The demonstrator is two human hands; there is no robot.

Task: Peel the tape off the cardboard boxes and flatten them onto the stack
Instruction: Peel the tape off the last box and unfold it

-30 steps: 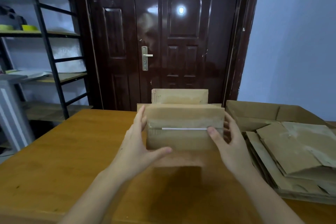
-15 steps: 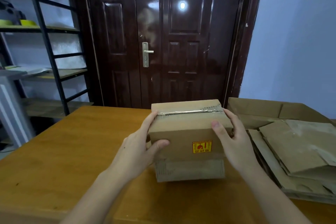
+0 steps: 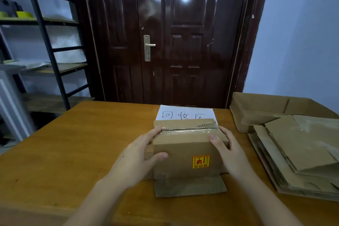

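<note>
Since half a second ago the box point(image 3: 187, 152) is lower: it now stands on the table point(image 3: 64, 152), where before I had it lifted clear, and a white sheet point(image 3: 185, 113) with handwritten characters shows behind it.

Nearest to me, one flap point(image 3: 189, 185) lies flat on the wood at the foot of the box. I hold the box from both sides. My left hand point(image 3: 135, 159) clasps its left side, thumb curled onto the front face, fingers reaching up to the top edge. My right hand point(image 3: 229, 152) clasps the right side, thumb on the top front edge, fingers wrapped round the far corner. The front carries a yellow and red sticker point(image 3: 201, 161). Clear tape point(image 3: 189, 129) runs across the top along the seam, unpeeled.

At my right, apart from the box, lies the stack point(image 3: 300, 154) of flattened cardboard, with an open carton point(image 3: 256, 110) just behind it. Beyond the table stands a dark door point(image 3: 172, 42); a shelf rack point(image 3: 47, 42) is at far left.
</note>
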